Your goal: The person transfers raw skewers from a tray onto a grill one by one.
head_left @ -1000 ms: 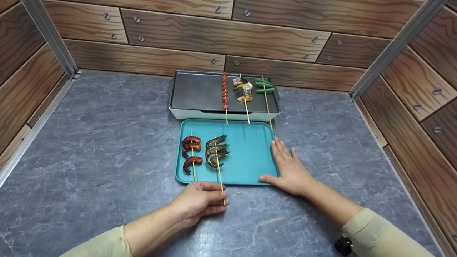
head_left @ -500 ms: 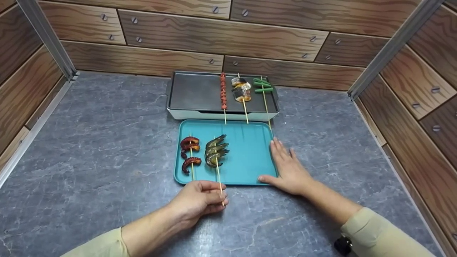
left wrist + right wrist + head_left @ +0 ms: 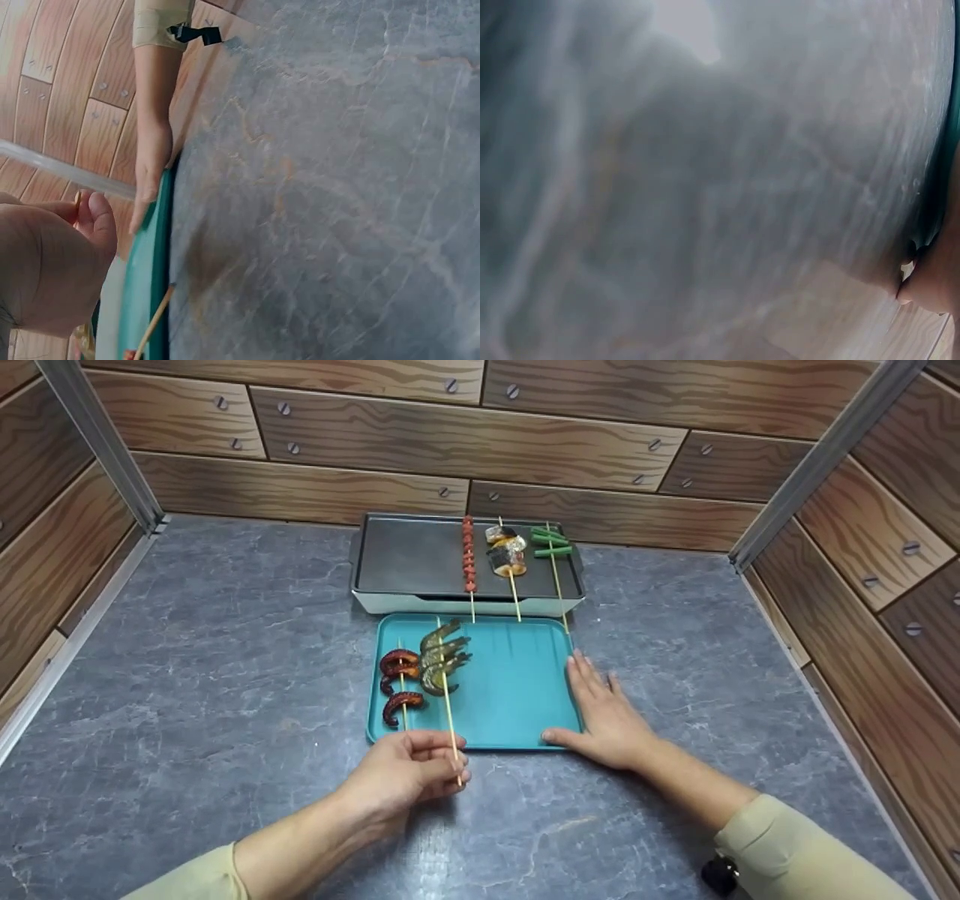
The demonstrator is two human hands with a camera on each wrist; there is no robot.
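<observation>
My left hand (image 3: 409,769) pinched the bare near end of the shrimp skewer (image 3: 442,660) between thumb and fingers. Its long axis ran close to a twelve-to-six line, the tip leaning a little toward eleven, the shrimp tails fanning toward two. The shrimp were over the teal tray (image 3: 517,690), about ten o'clock from its middle; I could not tell whether they touched the octopus skewer (image 3: 402,667) just beside them. My right hand (image 3: 611,727) lay flat at the tray's four o'clock side, fingers straight toward eleven, thumb toward nine. At twelve, beyond the tray, the grill (image 3: 409,555) bore a red skewer (image 3: 469,553), a fish skewer (image 3: 507,553) and a green skewer (image 3: 551,544), their sticks pointing toward six.
</observation>
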